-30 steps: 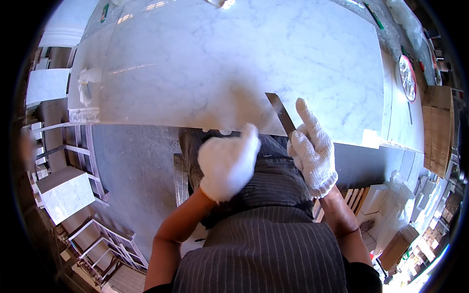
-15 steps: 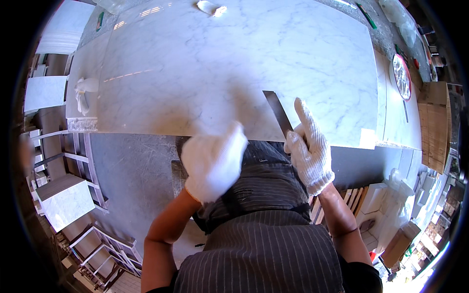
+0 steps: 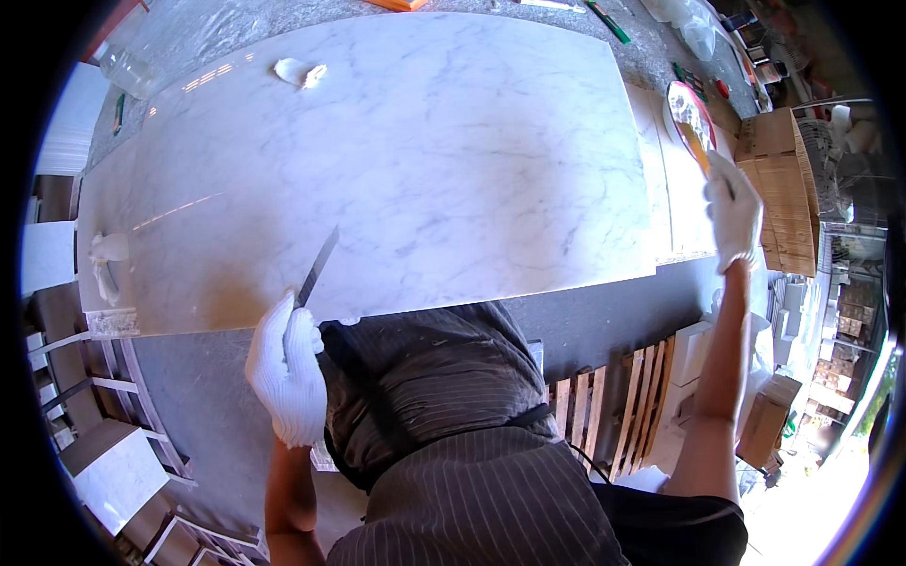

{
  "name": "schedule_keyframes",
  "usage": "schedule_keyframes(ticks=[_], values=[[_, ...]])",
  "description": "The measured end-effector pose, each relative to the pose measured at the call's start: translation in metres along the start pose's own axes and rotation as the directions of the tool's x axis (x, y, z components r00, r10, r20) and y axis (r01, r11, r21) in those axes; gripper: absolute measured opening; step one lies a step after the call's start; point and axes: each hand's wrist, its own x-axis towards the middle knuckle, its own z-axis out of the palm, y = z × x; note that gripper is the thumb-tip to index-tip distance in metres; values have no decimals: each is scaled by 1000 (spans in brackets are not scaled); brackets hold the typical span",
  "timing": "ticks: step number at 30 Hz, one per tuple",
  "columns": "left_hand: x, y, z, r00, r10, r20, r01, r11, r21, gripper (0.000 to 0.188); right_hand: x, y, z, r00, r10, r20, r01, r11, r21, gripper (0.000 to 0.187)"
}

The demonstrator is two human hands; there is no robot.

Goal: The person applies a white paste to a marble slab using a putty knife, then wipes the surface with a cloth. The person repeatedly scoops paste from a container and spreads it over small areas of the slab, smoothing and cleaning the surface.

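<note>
My left hand [image 3: 289, 368], in a white knit glove, is closed around a flat steel scraper blade [image 3: 319, 266]. The blade points up and away over the near edge of a white marble slab [image 3: 425, 160] with grey veins. Out to the right, my gloved right hand [image 3: 736, 209] grips a yellow-brown stick-like tool [image 3: 696, 151]. Its far end reaches into a round red-rimmed dish [image 3: 692, 106] with a shiny, crinkled inside. I cannot make out the tool's tip.
A crumpled white wad [image 3: 300, 73] lies on the slab's far left part. White gloves or cloth [image 3: 107, 264] rest at the left end. A cardboard box [image 3: 779, 189] stands beyond my right hand. Wooden slats [image 3: 642, 406] lean below the table.
The scraper blade has passed from my right hand to my left, which has moved left. My right hand has gone out to the dish and taken hold of the yellow-brown tool. The view has shifted right.
</note>
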Motion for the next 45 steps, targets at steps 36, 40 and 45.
schedule_keyframes(ticks=[36,40,45], values=[[-32,20,47,809,130,573,-42,986,-164,42,-180,-97,157,652,-223,724,-497,595,631,30],[-21,19,23,812,136,568,-182,983,24,18,-160,-97,140,841,-13,541,-308,811,497,33],[-13,7,-4,757,116,643,-321,923,211,32,-152,-86,130,764,1,645,-320,869,377,44]])
